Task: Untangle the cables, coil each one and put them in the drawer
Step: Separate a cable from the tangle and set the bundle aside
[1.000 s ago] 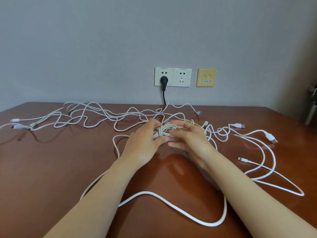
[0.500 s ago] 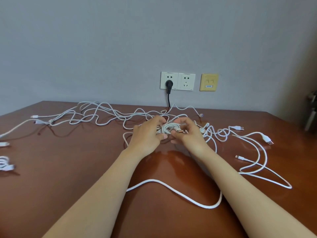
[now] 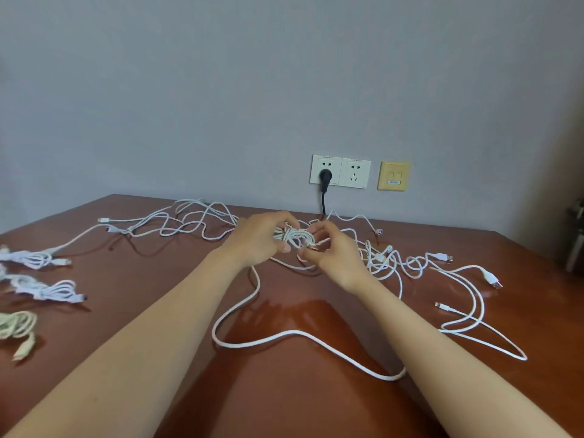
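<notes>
A small coil of white cable (image 3: pixel 295 238) is held above the brown table (image 3: pixel 158 311) between both hands. My left hand (image 3: pixel 259 241) grips the coil's left side with curled fingers. My right hand (image 3: pixel 331 254) pinches the cable's end with its copper-coloured plug (image 3: pixel 313 248) against the coil. A tangle of white cables (image 3: pixel 189 222) spreads across the far side of the table, and more loose cables (image 3: pixel 467 295) with plugs lie to the right. One long white cable (image 3: pixel 300 335) loops between my forearms. No drawer is in view.
Three coiled cables lie at the table's left edge: one at the back (image 3: pixel 31 259), one in the middle (image 3: pixel 47 289), a cream one in front (image 3: pixel 17 327). A black plug (image 3: pixel 325 177) sits in the wall socket behind the table. A grey object (image 3: pixel 575 241) stands at the right edge.
The view has shifted left, bringing the coiled cables at the left into sight. Both hands have stayed on the small coil, with the right hand working the plug end around it.
</notes>
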Motion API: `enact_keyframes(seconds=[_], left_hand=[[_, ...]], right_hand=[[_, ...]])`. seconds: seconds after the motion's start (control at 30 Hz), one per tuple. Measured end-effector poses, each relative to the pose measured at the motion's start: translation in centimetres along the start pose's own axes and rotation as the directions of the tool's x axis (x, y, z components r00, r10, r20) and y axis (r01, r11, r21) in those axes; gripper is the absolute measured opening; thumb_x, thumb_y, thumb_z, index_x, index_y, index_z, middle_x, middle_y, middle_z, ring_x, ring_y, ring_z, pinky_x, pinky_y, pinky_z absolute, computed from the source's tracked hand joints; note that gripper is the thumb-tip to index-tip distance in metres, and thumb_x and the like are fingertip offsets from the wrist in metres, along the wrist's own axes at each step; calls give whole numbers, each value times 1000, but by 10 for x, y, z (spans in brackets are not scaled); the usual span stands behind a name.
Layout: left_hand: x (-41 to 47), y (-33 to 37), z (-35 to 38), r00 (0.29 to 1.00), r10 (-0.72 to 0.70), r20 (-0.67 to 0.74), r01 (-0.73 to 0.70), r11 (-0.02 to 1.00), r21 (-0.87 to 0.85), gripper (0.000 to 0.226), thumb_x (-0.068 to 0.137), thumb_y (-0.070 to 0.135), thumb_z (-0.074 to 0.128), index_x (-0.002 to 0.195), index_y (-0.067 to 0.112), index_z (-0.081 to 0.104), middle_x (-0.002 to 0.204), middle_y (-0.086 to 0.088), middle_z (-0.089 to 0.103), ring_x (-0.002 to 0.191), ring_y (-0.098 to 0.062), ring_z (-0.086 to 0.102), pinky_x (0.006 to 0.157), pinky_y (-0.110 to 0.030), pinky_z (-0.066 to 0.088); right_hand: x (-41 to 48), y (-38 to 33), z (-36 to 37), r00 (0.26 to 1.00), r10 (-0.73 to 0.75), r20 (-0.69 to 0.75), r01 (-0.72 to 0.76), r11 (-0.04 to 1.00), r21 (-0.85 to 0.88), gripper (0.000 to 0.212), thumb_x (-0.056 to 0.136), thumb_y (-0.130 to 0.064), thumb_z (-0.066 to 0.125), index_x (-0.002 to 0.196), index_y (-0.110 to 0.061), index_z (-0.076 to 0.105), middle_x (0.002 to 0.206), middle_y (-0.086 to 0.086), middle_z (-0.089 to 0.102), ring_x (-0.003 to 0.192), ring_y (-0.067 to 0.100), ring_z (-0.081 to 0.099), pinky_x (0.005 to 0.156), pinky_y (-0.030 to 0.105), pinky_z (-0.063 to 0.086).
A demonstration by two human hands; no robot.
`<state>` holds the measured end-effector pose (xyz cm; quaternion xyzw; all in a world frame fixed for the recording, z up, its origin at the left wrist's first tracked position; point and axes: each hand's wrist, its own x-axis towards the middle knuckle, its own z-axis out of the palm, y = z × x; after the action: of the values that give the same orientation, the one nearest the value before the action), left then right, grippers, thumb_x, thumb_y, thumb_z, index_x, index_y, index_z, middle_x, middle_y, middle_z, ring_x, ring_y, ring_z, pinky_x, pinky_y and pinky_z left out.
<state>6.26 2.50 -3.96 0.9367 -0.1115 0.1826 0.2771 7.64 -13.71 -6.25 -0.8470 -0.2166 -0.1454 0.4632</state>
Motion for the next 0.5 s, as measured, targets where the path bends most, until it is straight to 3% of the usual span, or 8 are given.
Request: enact_keyframes(seconds=[0.17,0.3,0.4,0.5], left_hand=[[-12,-12,-43,1000,25,0,-25,999,20,38,74,14,75,106,30,63,102,8,64,104,-12,56,85,-21,35],[-28,-24,-74,1000,-5,24,3,998,68,37,77,15,73,109,27,61,112,6,64,107,-17,54,94,-29,39],[-41,-37,-94,999,-45,26,44,998,45,34,76,13,73,104,29,61,103,9,65,103,-19,56,92,-33,44],[-55,-47,-115,997,-70,46,67,996,57,33,77,10,72,102,29,60,93,16,62,95,-13,54,76,-21,40]], right_hand=[[3,-32,14,996,-94,-1,94,994,-57,27,75,-18,75,94,-21,56,76,-9,53,65,8,49,63,21,37],[1,-54,33,990,-139,27,140,988,-67,27,77,-21,74,99,-19,59,72,-14,51,68,8,49,64,21,37],[1,-70,49,985,-164,59,167,985,-43,24,79,-24,72,100,-20,61,78,-9,58,71,11,56,66,17,42],[-1,-88,65,976,-201,87,205,978,-46,25,81,-28,69,104,-20,62,86,-3,62,73,17,58,75,33,50]])
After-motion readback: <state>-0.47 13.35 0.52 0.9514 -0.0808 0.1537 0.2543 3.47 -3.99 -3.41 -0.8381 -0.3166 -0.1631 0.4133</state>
